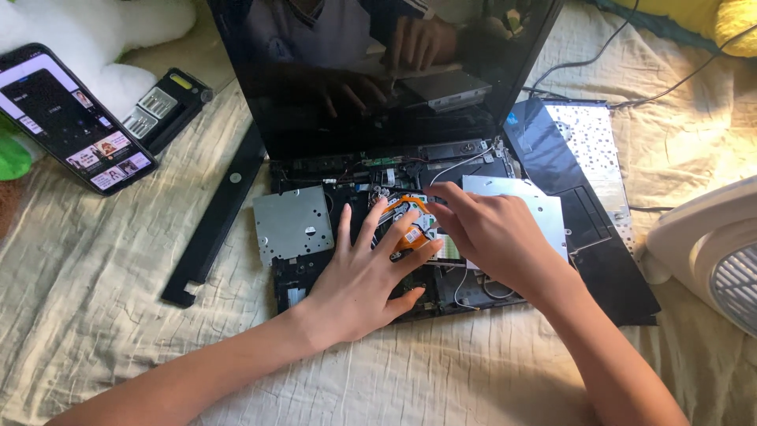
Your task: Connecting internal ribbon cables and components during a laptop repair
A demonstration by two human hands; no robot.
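An opened black laptop (378,95) lies on a bed sheet with its top cover off and its inner boards showing. My left hand (364,278) rests flat on the exposed base, fingers spread over an orange flexible part (412,225) in the middle. My right hand (493,237) reaches in from the right, its fingertips touching small parts next to that orange piece. A silver optical drive (293,224) sits in the left of the base. Neither hand clearly grips anything.
The removed keyboard panel (587,173) lies at the right, a long black trim strip (217,217) at the left. A lit phone (67,118) and a black battery (167,106) sit at upper left. A white fan (714,252) stands at the right edge.
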